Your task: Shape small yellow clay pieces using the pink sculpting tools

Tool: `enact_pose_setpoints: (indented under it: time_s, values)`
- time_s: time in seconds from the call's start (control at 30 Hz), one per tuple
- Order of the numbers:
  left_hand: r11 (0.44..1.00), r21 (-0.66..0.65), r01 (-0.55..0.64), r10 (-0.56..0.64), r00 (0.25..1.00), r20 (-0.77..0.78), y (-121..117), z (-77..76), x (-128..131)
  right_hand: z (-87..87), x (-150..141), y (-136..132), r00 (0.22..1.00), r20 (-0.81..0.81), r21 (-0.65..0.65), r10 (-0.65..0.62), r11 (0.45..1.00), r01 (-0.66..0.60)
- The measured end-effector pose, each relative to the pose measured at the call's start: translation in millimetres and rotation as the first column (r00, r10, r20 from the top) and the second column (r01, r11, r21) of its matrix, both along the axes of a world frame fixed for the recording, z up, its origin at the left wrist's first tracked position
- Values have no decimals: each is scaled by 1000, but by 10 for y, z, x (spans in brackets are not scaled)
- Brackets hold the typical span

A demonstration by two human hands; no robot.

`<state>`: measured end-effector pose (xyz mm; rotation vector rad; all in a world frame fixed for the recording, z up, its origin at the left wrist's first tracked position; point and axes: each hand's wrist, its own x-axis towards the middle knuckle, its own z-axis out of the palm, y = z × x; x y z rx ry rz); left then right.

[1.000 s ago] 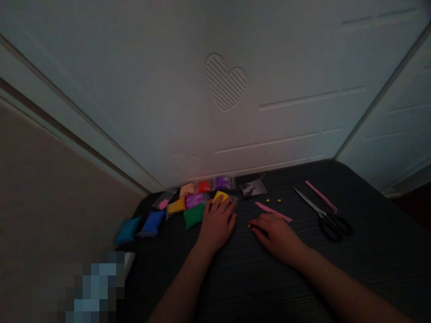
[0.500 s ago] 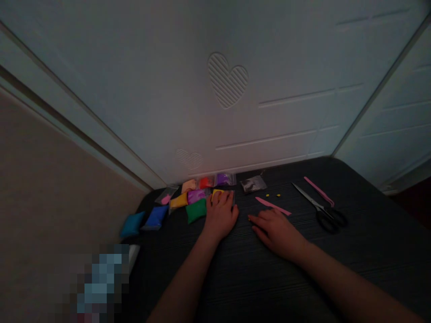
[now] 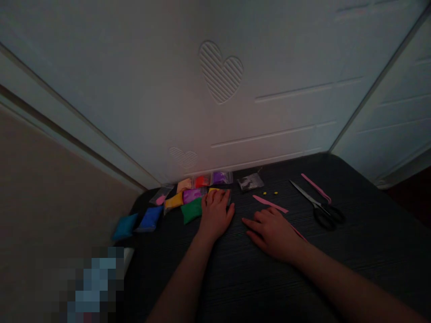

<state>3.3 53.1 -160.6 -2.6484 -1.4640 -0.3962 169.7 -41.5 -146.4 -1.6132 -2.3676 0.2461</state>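
Observation:
My left hand (image 3: 216, 214) lies flat, fingers spread, over a yellow clay packet (image 3: 213, 190), most of which it hides. Beside its fingers lies a green clay packet (image 3: 191, 211). My right hand (image 3: 271, 231) rests low on the dark table, index finger stretched out and thumb apart; nothing shows at its fingertip. Just beyond its knuckles is a pink plastic knife (image 3: 270, 203). Another thin pink tool (image 3: 298, 233) sticks out from behind the right wrist. Two tiny yellow bits, one (image 3: 264, 193) left of the other (image 3: 276, 193), lie farther back.
Scissors (image 3: 316, 204) with black handles and a pink curved-tip tool (image 3: 316, 188) lie at right. A grey packet (image 3: 250, 182) is at the back. Several clay packets, including blue (image 3: 149, 219) and teal (image 3: 125, 226), spread left. A white panel (image 3: 269, 54) rises behind the table.
The small yellow bit seen at my right fingertip one second ago no longer shows. Both hands stay nearly in place; the view shifts slightly. The thin pink tool behind the right wrist has come into sight.

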Motion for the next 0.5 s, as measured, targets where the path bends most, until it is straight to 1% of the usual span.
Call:
enact_pose_setpoints:
  time_s: [0.07, 0.23, 0.4, 0.5]
  values:
    - [1000, 0, 2, -2, 1000, 8, 2, -3, -2, -5, -2, -2, 1000, 3, -3, 5, 1000, -5]
    - [1000, -8, 18, -17, 999, 35, 7, 3, -5, -5, 3, 4, 999, 11, 7, -45, 999, 45]
    - [999, -19, 34, -33, 998, 55, 15, -1, -14, 4, -20, -7, 1000, 17, 3, -11, 1000, 11]
    - [999, -23, 35, -34, 997, 69, 20, -12, -20, 8, -6, 0, 999, 32, 10, -38, 999, 38]
